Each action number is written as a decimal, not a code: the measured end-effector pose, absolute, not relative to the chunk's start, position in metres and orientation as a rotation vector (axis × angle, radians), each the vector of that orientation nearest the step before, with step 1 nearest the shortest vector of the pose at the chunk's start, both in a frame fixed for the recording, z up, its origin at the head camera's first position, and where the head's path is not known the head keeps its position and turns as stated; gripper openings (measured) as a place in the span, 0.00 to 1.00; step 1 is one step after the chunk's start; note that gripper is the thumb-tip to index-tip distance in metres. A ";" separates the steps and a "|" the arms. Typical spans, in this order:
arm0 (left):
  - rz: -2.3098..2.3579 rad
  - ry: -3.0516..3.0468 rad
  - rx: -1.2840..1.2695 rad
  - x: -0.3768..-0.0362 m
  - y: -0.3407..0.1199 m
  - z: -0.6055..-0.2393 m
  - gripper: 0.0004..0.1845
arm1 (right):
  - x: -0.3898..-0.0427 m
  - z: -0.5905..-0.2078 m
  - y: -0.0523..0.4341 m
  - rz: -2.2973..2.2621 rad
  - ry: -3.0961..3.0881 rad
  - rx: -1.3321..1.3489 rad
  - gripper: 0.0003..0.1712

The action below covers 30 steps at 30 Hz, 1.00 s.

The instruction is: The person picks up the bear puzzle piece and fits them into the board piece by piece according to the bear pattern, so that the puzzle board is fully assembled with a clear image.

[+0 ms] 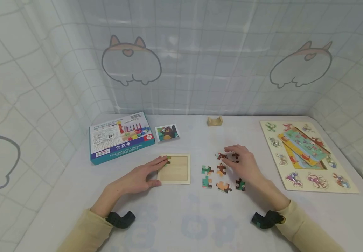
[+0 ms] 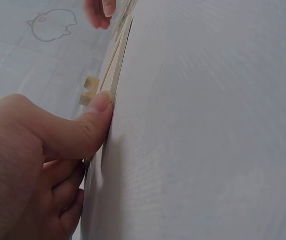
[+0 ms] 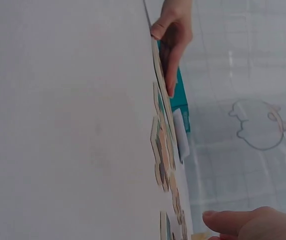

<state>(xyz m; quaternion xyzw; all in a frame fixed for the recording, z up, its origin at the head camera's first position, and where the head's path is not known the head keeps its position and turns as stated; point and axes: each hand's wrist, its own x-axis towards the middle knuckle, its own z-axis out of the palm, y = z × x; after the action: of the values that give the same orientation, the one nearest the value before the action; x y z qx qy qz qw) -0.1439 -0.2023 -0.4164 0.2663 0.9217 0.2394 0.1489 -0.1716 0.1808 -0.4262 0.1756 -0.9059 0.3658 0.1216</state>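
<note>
My left hand (image 1: 137,178) holds the left side of a shallow wooden puzzle tray (image 1: 189,169). Its thumb (image 2: 95,112) touches the near left edge, and its fingers reach over the far left corner. Partly under those fingertips, a green and brown puzzle piece (image 1: 168,160) lies inside the tray. On the right, my right hand (image 1: 244,164) hovers over loose jigsaw pieces, thumb and fingers apart. A brown bear piece (image 1: 221,156) lies by its fingertips; I see nothing held. Nearby are an orange-brown piece (image 1: 221,169), a peach piece (image 1: 223,187) and a dark green piece (image 1: 240,184).
Behind the tray lie a bear picture card (image 1: 167,133) and a blue-edged beaded-boxes carton (image 1: 121,138). A small notched wooden block (image 1: 214,121) stands at the back. A large wooden animal board (image 1: 320,182) with colourful cards (image 1: 307,147) lies at the right.
</note>
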 end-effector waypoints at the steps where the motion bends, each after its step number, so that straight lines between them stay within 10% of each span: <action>1: 0.690 2.648 0.765 -0.144 -0.202 -0.416 0.42 | -0.172 -0.427 0.183 1.052 -2.642 0.505 0.20; 30: 0.697 2.648 0.781 -0.145 -0.201 -0.417 0.41 | -0.182 -0.447 0.192 0.919 -2.616 0.573 0.16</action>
<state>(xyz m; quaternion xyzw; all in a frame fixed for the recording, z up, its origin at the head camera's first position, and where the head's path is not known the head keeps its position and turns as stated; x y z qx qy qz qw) -0.1452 -0.2012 -0.4175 0.2715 0.9199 0.2422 0.1465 -0.1824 0.1918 -0.4471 0.1998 -0.9128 0.3209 0.1547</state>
